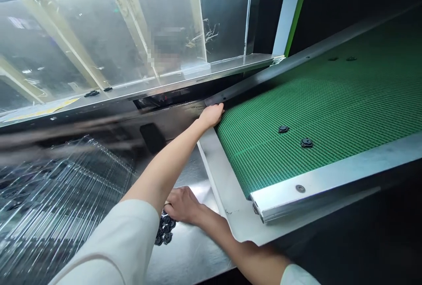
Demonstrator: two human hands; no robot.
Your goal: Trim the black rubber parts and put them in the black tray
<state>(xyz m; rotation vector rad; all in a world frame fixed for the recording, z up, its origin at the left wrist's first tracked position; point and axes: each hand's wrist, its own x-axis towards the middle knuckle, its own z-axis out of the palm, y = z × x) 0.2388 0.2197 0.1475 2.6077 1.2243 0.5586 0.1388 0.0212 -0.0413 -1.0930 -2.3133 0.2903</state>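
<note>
My left hand (212, 116) reaches across to the far corner of the green mesh conveyor belt (329, 105), its fingers curled closed beside the metal side rail. Whatever those fingers hold, if anything, is hidden. Crossing below the left arm, my right hand (183, 204) is low over the metal table (198, 250), with fingers bent inward. A cluster of small black round parts (165, 230) lies right beside it, partly covered by my left arm. What is in the right hand cannot be made out. On the belt rest a black part (306, 142) and another black part (282, 129).
Blurred wire racks (79, 193) stand at the left. Behind is a clear panel (99, 30) above a metal ledge, where a few black parts (91, 93) lie. A white chute plate (237, 219) edges the belt's near end. Two more black parts (351, 58) sit farther up the belt.
</note>
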